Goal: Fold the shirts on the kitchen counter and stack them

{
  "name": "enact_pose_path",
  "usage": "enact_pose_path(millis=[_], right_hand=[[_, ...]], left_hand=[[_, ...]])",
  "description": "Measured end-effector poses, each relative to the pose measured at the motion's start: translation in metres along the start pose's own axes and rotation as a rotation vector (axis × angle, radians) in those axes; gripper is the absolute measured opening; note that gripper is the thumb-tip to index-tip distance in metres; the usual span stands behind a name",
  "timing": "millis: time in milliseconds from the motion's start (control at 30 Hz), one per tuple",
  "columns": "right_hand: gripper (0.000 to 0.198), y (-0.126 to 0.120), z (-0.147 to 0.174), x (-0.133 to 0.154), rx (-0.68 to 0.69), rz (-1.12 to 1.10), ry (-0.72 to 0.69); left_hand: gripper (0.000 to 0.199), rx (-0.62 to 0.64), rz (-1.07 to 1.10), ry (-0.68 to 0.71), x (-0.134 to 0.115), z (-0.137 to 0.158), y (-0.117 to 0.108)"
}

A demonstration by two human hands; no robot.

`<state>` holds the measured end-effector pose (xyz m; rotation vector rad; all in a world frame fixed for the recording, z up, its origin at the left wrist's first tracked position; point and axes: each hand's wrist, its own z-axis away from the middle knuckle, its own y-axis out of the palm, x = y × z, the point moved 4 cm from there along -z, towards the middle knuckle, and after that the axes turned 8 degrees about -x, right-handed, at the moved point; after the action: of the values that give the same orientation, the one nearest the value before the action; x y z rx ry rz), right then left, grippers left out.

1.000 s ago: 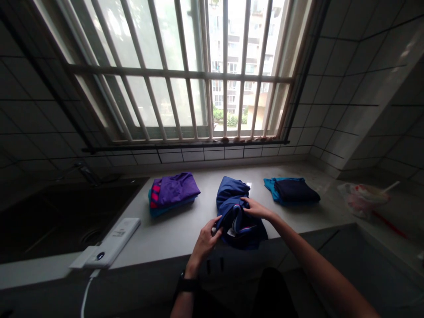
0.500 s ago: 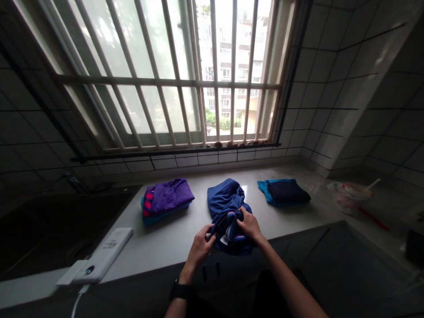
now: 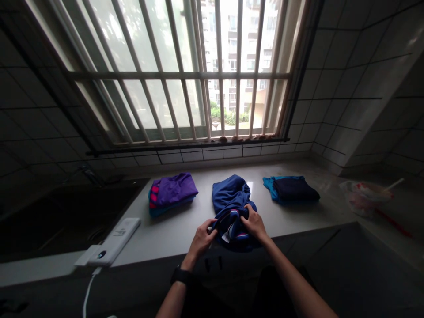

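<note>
A blue shirt [image 3: 231, 193] lies bunched on the white countertop, its near end hanging at the front edge. Its striped collar and a white label face up toward me. My left hand [image 3: 203, 238] pinches the fabric at the left side of the neck opening. On the other side, my right hand [image 3: 254, 221] grips the cloth close to the collar. Both hands are closed, with the fingertips partly hidden in the folds.
Left of the shirt sits a folded purple garment [image 3: 177, 190] on a teal one. Folded dark and blue clothes [image 3: 294, 189] lie at right, beyond them a plastic bag [image 3: 361, 198]. A white power bank [image 3: 119, 240] with a cable rests beside the dark sink [image 3: 66, 216]. A barred window is behind.
The view has shifted slightly, so everything sits a little further right and higher. Both hands keep hold of the shirt's neck area, with hardly any movement of the cloth.
</note>
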<state>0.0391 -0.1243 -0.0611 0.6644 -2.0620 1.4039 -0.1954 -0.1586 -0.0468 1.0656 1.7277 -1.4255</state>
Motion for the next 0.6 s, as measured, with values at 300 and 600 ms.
enact_pose_path(millis=[300, 600], right_hand=[[0.028, -0.008, 0.005, -0.004, -0.003, -0.087, 0.028], [0.051, -0.012, 0.005, -0.008, -0.066, -0.241, 0.059]], left_hand=[[0.031, -0.005, 0.022, 0.027, 0.0, 0.004, 0.003], [0.035, 0.053, -0.005, 0.098, -0.003, 0.008, 0.005]])
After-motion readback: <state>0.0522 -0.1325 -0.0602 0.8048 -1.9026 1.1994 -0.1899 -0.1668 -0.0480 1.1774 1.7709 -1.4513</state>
